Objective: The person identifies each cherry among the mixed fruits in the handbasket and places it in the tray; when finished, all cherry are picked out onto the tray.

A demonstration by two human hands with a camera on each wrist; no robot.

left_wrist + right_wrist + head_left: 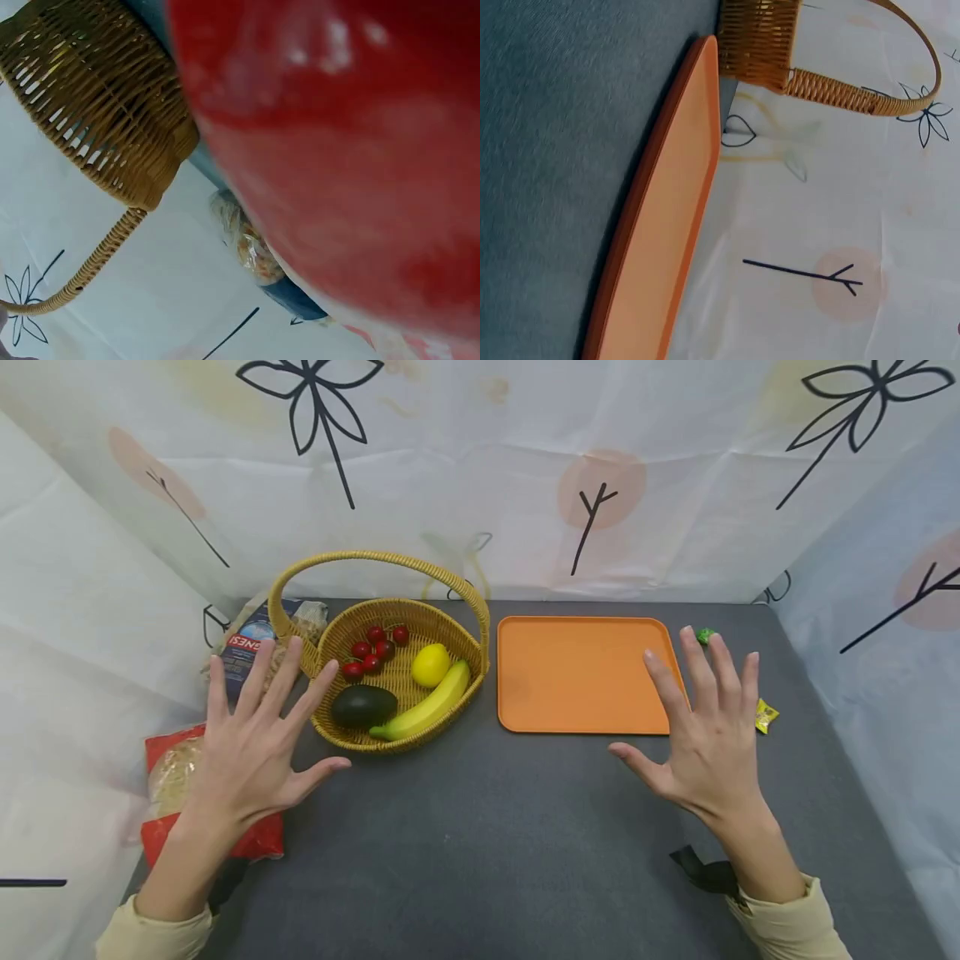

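My left hand [251, 756] is held up with its fingers spread, holding nothing. In the head view it overlaps the left side of a wicker basket [408, 675] and a red bag [262, 839] with a see-through window. Several cherries [384, 650], a lemon [431, 665], a banana [435, 706] and a dark avocado [363, 706] lie in the basket. My right hand [708, 739], likewise spread and holding nothing, covers part of the right edge of an orange tray [577, 677]. The left wrist view shows the red bag [322, 165] close up beside the basket [112, 105].
A blue packet [251, 639] stands behind my left hand, left of the basket. Right of the tray lie a green wrapped candy [705, 636] and a yellow one [765, 716], partly behind my right hand. Patterned white cloth [465, 468] borders the grey table [480, 860].
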